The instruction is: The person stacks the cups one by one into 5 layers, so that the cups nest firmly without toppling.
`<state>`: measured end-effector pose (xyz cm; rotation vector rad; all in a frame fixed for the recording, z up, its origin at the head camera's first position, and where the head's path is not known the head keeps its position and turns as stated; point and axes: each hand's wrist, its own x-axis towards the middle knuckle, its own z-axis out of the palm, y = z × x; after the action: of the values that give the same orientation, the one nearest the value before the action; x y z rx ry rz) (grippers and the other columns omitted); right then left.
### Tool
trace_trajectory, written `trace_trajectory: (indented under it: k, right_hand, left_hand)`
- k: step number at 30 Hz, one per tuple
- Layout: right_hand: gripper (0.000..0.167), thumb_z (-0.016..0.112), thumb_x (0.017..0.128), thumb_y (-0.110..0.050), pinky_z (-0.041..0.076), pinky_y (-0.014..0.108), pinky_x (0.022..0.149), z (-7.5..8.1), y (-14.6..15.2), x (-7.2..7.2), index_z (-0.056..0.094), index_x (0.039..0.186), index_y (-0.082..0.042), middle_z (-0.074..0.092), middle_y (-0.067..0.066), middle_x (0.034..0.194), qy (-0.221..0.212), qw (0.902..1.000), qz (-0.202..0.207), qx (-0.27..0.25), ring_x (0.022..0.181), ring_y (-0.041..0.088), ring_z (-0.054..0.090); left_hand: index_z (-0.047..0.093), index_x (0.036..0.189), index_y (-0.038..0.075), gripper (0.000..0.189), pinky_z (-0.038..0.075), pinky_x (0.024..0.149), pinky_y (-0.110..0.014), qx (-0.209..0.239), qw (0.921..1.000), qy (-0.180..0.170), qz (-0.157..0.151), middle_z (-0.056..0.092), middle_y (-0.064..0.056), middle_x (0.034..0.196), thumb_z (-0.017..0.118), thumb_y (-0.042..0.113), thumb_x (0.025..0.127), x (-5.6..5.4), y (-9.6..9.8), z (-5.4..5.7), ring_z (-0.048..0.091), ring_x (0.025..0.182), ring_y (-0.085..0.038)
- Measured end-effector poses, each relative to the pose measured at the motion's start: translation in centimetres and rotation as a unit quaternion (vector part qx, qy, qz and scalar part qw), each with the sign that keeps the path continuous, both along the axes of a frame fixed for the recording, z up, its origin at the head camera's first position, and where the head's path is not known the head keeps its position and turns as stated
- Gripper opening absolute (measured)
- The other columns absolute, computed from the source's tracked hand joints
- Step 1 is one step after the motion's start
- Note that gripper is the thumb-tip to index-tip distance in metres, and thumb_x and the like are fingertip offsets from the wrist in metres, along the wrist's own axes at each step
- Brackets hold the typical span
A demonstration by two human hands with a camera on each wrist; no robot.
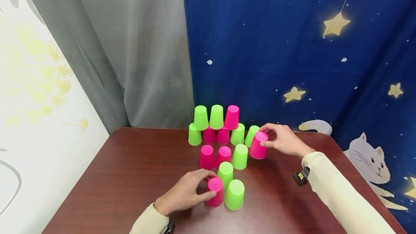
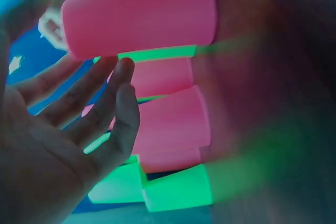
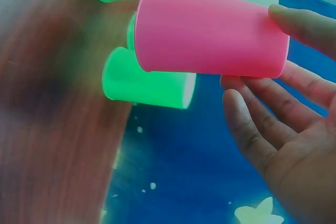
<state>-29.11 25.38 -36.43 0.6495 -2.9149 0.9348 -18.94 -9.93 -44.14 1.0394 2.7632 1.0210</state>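
Note:
Beside the right end of the cups, my right hand (image 1: 283, 139) pinches an upside-down pink cup (image 1: 259, 146) near its base. Its rim stays higher than the rim of the green cup (image 1: 239, 157) to its left. At the front, another upside-down pink cup (image 1: 215, 192) stands on the table beside a green cup (image 1: 234, 195). My left hand (image 1: 186, 191) is spread around that pink cup, fingers on its far side. In the left wrist view a small gap shows between the thumb (image 2: 26, 17) and the cup's base. A green cup (image 1: 225, 173) stands just behind this pair.
Across the back of the brown table (image 1: 146, 161) runs a row of upside-down cups, with green cups (image 1: 200, 117) and a pink cup (image 1: 232, 117) stacked on top. Two pink cups (image 1: 206, 157) stand in the middle row. A blue curtain (image 1: 253, 64) hangs behind the table.

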Motion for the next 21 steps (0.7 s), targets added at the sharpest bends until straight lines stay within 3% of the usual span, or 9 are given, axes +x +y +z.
trace_trajectory:
  k: [11, 21]
  right_hand:
    - [0.042, 0.078, 0.086, -0.021, 0.058, 0.042, 0.084, 2.4, -1.2, -3.7, 0.064, 0.122, -0.005, 0.07, 0.015, 0.112, 0.018, 0.9991, -0.036, 0.013, 0.102, 0.031, 0.066]
    - [0.041, 0.077, 0.088, -0.021, 0.057, 0.048, 0.091, 2.8, -2.7, -6.0, 0.063, 0.121, -0.001, 0.07, 0.019, 0.111, 0.034, 0.9984, -0.039, 0.024, 0.099, 0.031, 0.068]
  left_hand:
    - [0.059, 0.119, 0.022, 0.033, 0.055, 0.081, -0.023, -0.01, 0.9995, 0.016, 0.023, 0.066, 0.012, 0.105, 0.071, 0.035, 0.091, 0.4, 0.6, -0.7, 0.062, 0.093, 0.002]
    - [0.059, 0.118, 0.022, 0.032, 0.055, 0.082, -0.021, -0.005, 0.9997, 0.007, 0.022, 0.067, 0.012, 0.103, 0.072, 0.033, 0.091, 0.5, 0.5, -0.3, 0.062, 0.091, 0.003]
